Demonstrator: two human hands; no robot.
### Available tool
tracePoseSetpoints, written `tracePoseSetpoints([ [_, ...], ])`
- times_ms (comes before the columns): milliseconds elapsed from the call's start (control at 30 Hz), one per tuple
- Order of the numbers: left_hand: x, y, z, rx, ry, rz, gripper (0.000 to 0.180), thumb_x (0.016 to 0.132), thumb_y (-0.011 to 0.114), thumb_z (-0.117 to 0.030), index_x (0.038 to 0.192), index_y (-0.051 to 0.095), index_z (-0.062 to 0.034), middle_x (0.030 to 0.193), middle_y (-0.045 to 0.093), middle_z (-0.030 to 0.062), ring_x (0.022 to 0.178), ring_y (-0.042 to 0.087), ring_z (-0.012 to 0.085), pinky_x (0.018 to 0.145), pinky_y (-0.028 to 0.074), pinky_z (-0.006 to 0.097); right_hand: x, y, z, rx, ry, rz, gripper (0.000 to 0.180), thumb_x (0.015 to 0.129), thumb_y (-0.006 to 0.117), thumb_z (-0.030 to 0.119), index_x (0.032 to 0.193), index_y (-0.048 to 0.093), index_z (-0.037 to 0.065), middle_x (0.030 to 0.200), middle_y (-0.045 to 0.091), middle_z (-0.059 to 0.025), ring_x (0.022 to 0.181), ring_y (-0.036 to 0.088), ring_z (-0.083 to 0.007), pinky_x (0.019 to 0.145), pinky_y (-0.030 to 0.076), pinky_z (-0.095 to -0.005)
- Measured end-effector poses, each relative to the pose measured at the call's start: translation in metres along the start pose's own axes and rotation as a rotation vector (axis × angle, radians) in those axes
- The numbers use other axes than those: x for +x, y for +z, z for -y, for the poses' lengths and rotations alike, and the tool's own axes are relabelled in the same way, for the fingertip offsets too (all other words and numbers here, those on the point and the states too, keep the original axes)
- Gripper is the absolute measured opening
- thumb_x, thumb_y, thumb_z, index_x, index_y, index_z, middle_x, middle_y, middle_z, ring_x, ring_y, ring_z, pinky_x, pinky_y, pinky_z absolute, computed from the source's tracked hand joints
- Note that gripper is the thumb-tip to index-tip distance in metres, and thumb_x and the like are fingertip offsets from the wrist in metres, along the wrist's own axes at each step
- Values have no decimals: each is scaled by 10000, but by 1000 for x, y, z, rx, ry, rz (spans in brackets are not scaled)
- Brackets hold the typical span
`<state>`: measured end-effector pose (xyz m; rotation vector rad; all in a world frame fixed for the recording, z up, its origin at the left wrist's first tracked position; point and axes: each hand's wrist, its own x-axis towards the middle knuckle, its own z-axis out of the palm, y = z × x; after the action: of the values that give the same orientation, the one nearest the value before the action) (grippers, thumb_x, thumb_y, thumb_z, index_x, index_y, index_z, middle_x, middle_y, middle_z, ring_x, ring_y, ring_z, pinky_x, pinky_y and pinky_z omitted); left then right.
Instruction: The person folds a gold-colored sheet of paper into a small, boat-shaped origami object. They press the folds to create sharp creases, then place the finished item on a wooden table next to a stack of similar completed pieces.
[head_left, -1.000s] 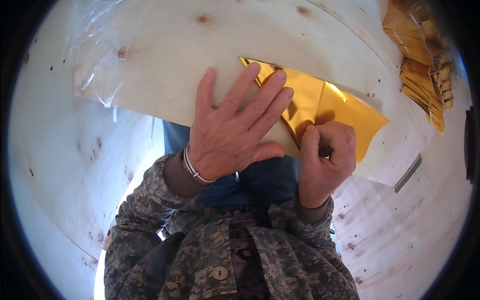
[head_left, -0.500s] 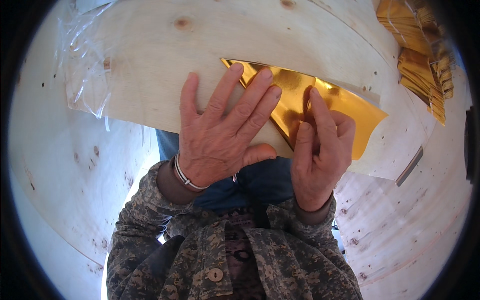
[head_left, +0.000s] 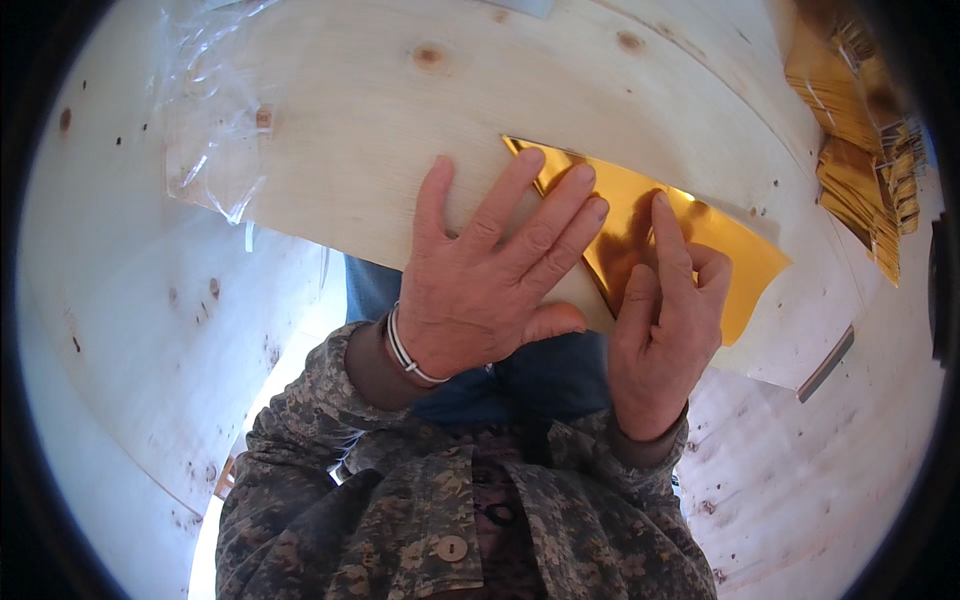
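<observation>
The left hand (head_left: 490, 270) is spread palm down, fingertips over the left end of the gold sheet (head_left: 745, 265); too light a hold could let the sheet skid. The right hand (head_left: 665, 335) has its index straight and thumb apart, pinching nothing visible; whether the index presses is hard to tell, but a dragging nail might scratch or crease the foil. The sheet lies near the front edge of the desk (head_left: 350, 140), so a pull could carry it off. Farther away, a gold stack (head_left: 855, 180) leans loosely and might slump.
</observation>
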<state>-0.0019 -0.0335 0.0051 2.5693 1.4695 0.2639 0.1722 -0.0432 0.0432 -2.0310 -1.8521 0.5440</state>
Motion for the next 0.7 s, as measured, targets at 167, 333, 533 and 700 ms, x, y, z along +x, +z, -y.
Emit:
tracePoseSetpoints([
  [167,1,0,-1,-9,4,6,773,984,221,-721,1443,544,-189,1529,488,10,1434,389,300,1163,135,633,1,1,-1,-13,-22,-22,446,929,638,55,1369,638,127,979,535,-115,784,623,-221,692,557,-327],
  [333,1,-3,-2,-1,-2,28,782,972,256,-730,1445,542,-178,1531,485,16,1434,389,305,1167,140,626,2,0,-1,1,-3,-13,456,917,648,54,1364,644,140,951,515,-100,754,599,-212,645,530,-325],
  [533,0,0,-2,1,-3,14,790,963,268,-740,1446,542,-178,1539,474,16,1444,379,302,1174,134,618,1,-3,5,18,67,31,449,920,570,-2,1354,643,88,935,556,-122,805,575,-231,723,509,-318],
  [700,0,2,-1,5,2,1,793,957,274,-745,1448,541,-182,1542,470,13,1446,376,300,1175,128,613,2,-2,4,-1,32,11,449,920,573,4,1357,641,87,924,549,-123,797,575,-236,711,508,-322],
])
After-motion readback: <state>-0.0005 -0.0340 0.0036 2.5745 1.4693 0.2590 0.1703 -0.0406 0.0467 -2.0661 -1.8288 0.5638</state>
